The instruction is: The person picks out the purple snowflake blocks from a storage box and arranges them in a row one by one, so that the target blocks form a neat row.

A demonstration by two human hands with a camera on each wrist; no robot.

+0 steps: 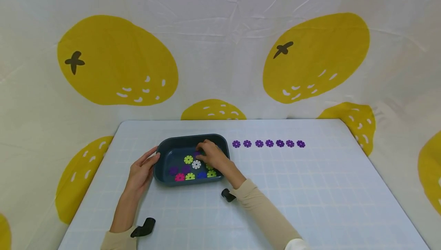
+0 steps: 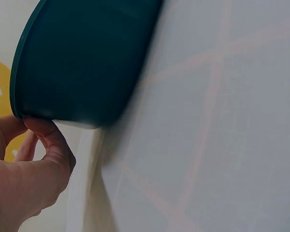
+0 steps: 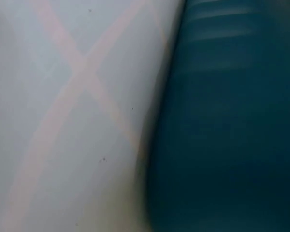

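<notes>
My left hand (image 1: pixel 140 171) holds the left end of a dark blue-green tray (image 1: pixel 169 146), its thumb and fingers pinching the rim in the left wrist view. Inside the tray, my right hand (image 1: pixel 214 156) reaches down with bent fingers. A purple notched disc (image 1: pixel 196 153) shows between its thumb and index finger. Around it in the tray lie a white disc (image 1: pixel 196 164), a pink disc (image 1: pixel 180 177), a blue disc (image 1: pixel 202 175), other purple discs (image 1: pixel 173 170) and several yellow-green discs (image 1: pixel 188 159). The right wrist view has only the tray's outer wall (image 3: pixel 222 135) and tabletop; the hand is hidden there.
Right of the tray, several purple notched discs (image 1: pixel 270 143) lie in a straight row near the back of the table (image 1: pixel 310 188). A white curtain with yellow fruit prints (image 1: pixel 220 70) hangs behind it. Black wrist cameras (image 1: pixel 144 227) are worn on both arms.
</notes>
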